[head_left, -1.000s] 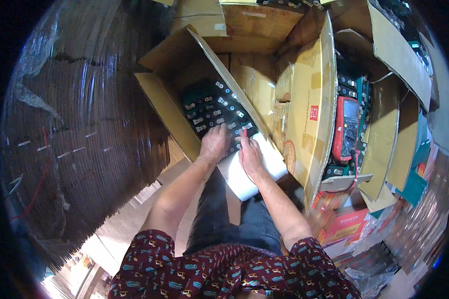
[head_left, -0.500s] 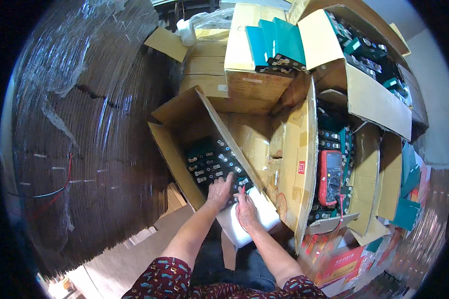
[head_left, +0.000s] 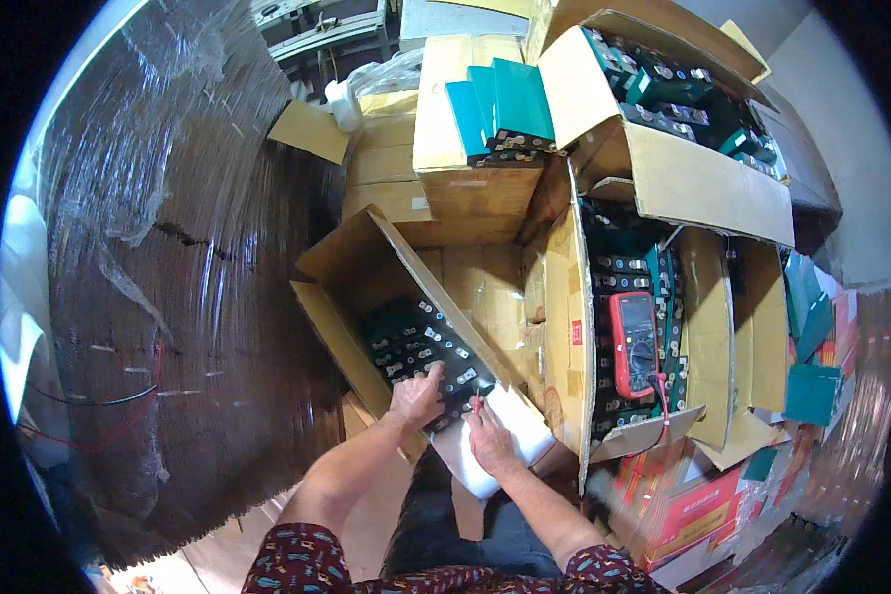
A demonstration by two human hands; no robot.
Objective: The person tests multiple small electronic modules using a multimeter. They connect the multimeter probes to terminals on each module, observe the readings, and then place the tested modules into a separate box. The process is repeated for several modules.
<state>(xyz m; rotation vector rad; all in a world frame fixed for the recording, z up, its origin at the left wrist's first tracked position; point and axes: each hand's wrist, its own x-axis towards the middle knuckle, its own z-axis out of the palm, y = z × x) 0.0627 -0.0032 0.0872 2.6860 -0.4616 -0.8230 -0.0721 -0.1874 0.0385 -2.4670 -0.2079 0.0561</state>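
Head view: reaching over battery cells [head_left: 453, 348] in carton [head_left: 339, 337].
Pointing left hand [head_left: 418, 399], unclear if holding anything; pinching red tool [head_left: 478, 403] in right hand [head_left: 492, 444].

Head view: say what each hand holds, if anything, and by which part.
The right hand holds a slim red object just behind its exposed end; the gripped part itself is hidden. Whether the left hand holds anything cannot be told.

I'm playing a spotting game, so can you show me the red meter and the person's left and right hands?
Red meter [head_left: 636, 345]: head view, on its front.
Left hand [head_left: 418, 398]: head view, on its back.
Right hand [head_left: 491, 443]: head view, on its back.
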